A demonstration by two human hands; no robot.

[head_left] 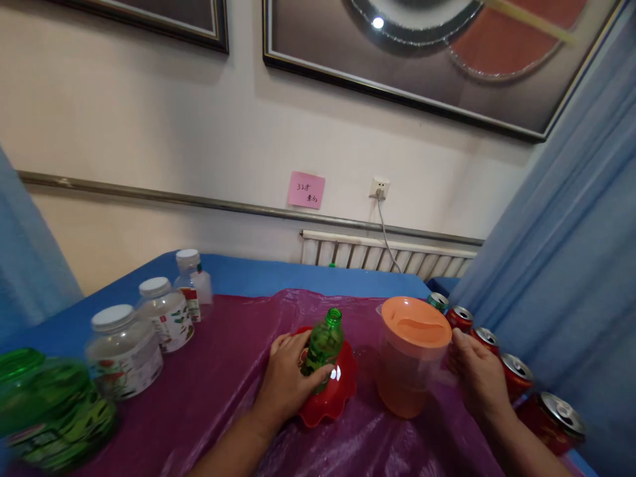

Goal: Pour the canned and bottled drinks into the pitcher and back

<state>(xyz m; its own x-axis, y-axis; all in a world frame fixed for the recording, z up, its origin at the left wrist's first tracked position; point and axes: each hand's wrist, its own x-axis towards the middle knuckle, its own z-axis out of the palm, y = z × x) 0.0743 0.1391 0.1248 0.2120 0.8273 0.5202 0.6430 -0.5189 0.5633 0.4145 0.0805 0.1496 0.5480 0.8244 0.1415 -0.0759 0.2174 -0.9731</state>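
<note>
My left hand point(289, 379) is wrapped round a small green bottle point(324, 342) with no cap on its neck. The bottle stands upright inside a red scalloped bowl point(334, 391) on a purple plastic sheet point(218, 377). To the right stands a clear pitcher point(407, 371) with an orange lid point(416, 321) and orange liquid inside. My right hand point(476, 376) is closed on the pitcher's handle at its right side.
Three clear white-lidded jars point(124, 354) and a green-lidded jar point(47, 407) line the left side. Several red drink cans point(517, 374) and a green one point(438, 301) run along the right edge. Blue curtains hang on both sides; a radiator point(387, 255) lies behind the blue table point(278, 275).
</note>
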